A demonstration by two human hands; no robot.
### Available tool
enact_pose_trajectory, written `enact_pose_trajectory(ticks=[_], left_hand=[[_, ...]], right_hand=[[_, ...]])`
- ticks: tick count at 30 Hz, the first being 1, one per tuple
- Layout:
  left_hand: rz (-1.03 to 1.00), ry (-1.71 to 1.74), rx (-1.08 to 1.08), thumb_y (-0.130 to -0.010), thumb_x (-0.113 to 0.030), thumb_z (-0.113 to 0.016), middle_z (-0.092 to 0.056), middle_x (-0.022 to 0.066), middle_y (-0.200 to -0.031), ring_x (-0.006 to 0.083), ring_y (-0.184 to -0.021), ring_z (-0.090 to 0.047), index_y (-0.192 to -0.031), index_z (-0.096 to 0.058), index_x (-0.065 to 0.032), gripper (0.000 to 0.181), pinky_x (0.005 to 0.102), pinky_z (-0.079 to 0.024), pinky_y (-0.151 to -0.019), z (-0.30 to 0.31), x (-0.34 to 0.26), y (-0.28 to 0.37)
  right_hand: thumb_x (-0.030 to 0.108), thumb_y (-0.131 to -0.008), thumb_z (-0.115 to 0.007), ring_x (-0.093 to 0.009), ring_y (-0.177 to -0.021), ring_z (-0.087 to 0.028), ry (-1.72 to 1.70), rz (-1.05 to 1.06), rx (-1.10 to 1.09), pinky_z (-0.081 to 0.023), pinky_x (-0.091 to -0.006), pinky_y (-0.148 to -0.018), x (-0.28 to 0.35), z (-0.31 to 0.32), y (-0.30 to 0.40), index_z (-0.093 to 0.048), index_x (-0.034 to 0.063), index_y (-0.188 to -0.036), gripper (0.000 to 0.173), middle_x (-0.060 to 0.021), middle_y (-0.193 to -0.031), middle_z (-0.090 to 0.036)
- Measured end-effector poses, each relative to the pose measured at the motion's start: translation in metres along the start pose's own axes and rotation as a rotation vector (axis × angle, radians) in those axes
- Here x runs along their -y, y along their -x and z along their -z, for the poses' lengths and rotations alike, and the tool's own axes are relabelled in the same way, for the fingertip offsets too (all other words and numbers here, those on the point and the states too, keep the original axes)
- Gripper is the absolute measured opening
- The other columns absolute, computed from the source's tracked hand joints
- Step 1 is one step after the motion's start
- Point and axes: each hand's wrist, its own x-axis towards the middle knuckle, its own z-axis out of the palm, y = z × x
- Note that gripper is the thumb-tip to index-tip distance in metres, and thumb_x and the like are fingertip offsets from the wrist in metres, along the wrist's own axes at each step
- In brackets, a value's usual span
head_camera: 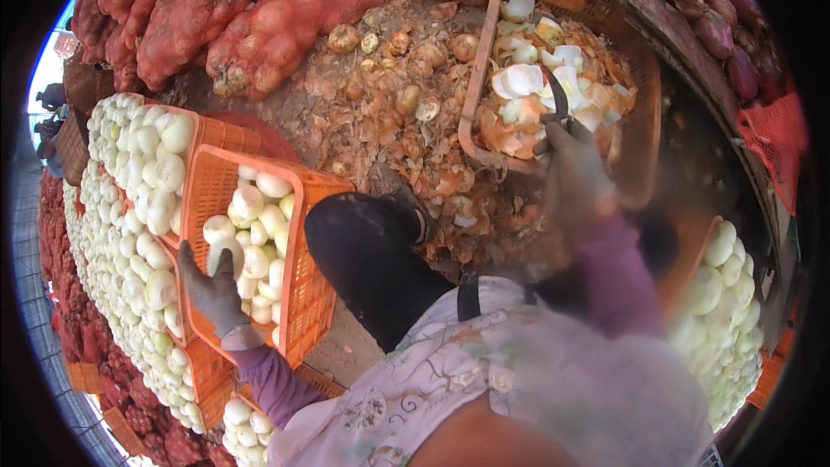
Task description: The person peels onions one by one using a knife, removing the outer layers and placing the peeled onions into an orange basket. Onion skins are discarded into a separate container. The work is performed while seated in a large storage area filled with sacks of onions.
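My gloved left hand (217,295) is at the near left part of an orange plastic crate (299,272) of peeled white onions (256,263), its fingers around one peeled onion (225,257). Over on the right, my gloved right hand (574,152) grips a small knife with a dark curved blade (557,92). The blade is above a second orange crate (476,87), tilted in view, that holds onion skins (509,133) and cut white onion pieces (519,81). The handle of the knife is mostly hidden by my fingers.
Onion skins (369,123) and a few unpeeled onions (343,38) litter the ground. Red mesh sacks of onions (285,19) lie along the far side. More crates heaped with peeled onions (139,259) stand at left and at right (720,311). Purple onions (713,32) lie behind a board (687,45).
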Motion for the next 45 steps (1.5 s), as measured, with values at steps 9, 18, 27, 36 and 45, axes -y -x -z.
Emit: enact_pose_trajectory(ticks=[9,18,27,36,45], left_hand=[[-0.894,0.313,0.625,-0.080,-0.005,-0.068,-0.057,0.0118,-0.133,0.0287,-0.122,-0.054,-0.125,-0.059,-0.0103,0.047,0.0351,-0.045,-0.100,-0.217,-0.202,-0.077],[-1.311,-0.383,0.888,-0.086,-0.018,-0.058,-0.050,0.0123,-0.140,0.0288,-0.133,-0.043,-0.123,-0.058,-0.0097,0.039,0.0505,-0.032,-0.109,-0.483,-0.340,-0.062],[-0.775,-0.319,1.173,-0.080,-0.020,-0.069,-0.049,0.0194,-0.139,0.0346,-0.127,-0.048,-0.142,-0.039,-0.0102,0.069,0.0413,-0.043,-0.103,-0.526,-0.337,-0.114],[-0.430,0.615,1.111,-0.065,-0.016,-0.085,-0.059,0.0142,-0.117,0.0234,-0.108,-0.058,-0.138,-0.043,-0.0062,0.085,0.0328,-0.048,-0.093,-0.357,-0.301,-0.088],[-0.252,0.905,1.150,-0.068,-0.004,-0.084,-0.059,0.0113,-0.111,0.0145,-0.095,-0.059,-0.136,-0.038,0.0071,0.083,0.0264,-0.051,-0.082,-0.158,-0.299,0.004]], right_hand=[[0.015,-0.098,-0.051,-0.011,-0.051,-0.052,0.703,0.602,-0.032,-0.043,-0.0246,-0.047,-0.036,0.025,-0.008,-0.056,-0.0018,-0.109,0.020,-0.0046,-0.067,-0.058],[-0.002,-0.094,-0.042,-0.013,-0.051,-0.058,0.455,0.271,-0.128,-0.046,-0.0256,-0.047,-0.037,0.023,0.020,-0.055,0.0040,-0.100,0.016,-0.0080,-0.063,-0.061],[0.000,-0.084,-0.053,-0.015,-0.049,-0.057,0.857,0.756,0.084,-0.046,-0.0281,-0.048,-0.015,0.024,-0.014,-0.054,0.0016,-0.087,0.003,-0.0087,-0.062,-0.061],[0.000,-0.090,-0.054,-0.014,-0.056,-0.061,0.477,0.203,-0.138,-0.050,-0.0302,-0.053,-0.033,0.022,0.017,-0.057,-0.0022,-0.105,0.016,-0.0102,-0.069,-0.064],[0.010,-0.099,-0.048,-0.009,-0.063,-0.057,0.006,0.065,0.076,-0.047,-0.0201,-0.057,-0.013,-0.008,0.035,-0.048,-0.0008,-0.132,0.035,-0.0034,-0.076,-0.062]])
